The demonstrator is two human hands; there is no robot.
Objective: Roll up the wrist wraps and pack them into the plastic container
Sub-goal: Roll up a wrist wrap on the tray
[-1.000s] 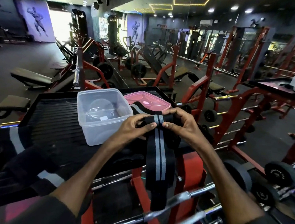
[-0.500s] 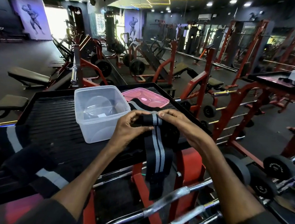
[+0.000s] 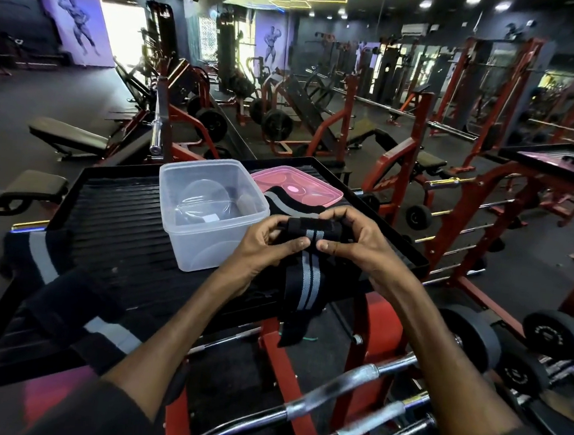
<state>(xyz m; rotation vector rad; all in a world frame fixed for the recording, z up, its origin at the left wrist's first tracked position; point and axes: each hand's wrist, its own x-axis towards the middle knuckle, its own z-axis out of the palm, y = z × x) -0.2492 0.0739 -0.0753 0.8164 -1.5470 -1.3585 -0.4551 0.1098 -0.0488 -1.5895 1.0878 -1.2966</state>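
A black wrist wrap with two grey stripes is partly rolled at its top end, and its loose tail hangs over the front edge of the black tray. My left hand and my right hand both pinch the rolled part, thumbs nearly touching. Just left of my hands stands the clear plastic container, open and with nothing in it. Its pink lid lies behind my hands. A second black and grey wrap lies between the lid and my hands. Another wrap stretches across the tray's left front.
The black ribbed tray sits on a red rack. Chrome barbells lie below and in front of it. Dumbbells rest at the right. Benches and red weight machines fill the gym floor behind.
The roll at the wrap's top has grown thicker and the hanging tail has become shorter. Both hands stay on the roll, just right of the container.
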